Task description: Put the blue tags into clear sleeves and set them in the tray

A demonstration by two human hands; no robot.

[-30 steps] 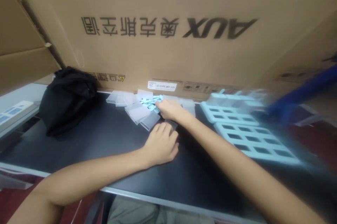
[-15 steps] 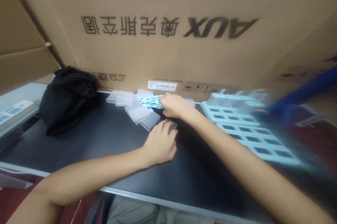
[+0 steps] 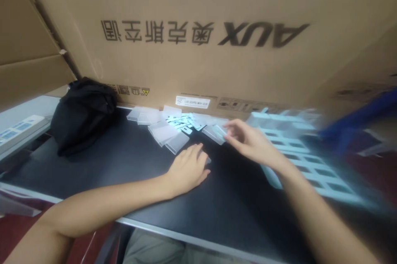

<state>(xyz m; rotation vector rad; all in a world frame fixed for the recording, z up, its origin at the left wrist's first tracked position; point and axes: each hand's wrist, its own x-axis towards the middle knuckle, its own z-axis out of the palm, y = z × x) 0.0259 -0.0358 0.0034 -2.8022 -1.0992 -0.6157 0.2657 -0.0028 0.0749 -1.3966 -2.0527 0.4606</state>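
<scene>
One big cardboard carton (image 3: 198,65) walls off the far edge of the black tabletop (image 3: 108,169), where a pale-blue rack (image 3: 273,179) stands on the right, partly behind the right forearm. Between the two lie the person's hands: the left hand (image 3: 187,169) rests nearer the body, fingers bent over a clear piece (image 3: 209,160) that it mostly hides, so I cannot tell whether it grips; the right hand (image 3: 249,142) is farther out, thumb and forefinger brought together on a small blue part (image 3: 221,131). Several clear sleeves (image 3: 163,132) fan out beyond the left hand, around a loose heap of blue parts (image 3: 181,121). Smallest, and what matters most, is the pinched part: it lies ahead and to the right of the left hand, well apart from it, its long axis seemingly slanting from far left to near right, though blur softens it.
</scene>
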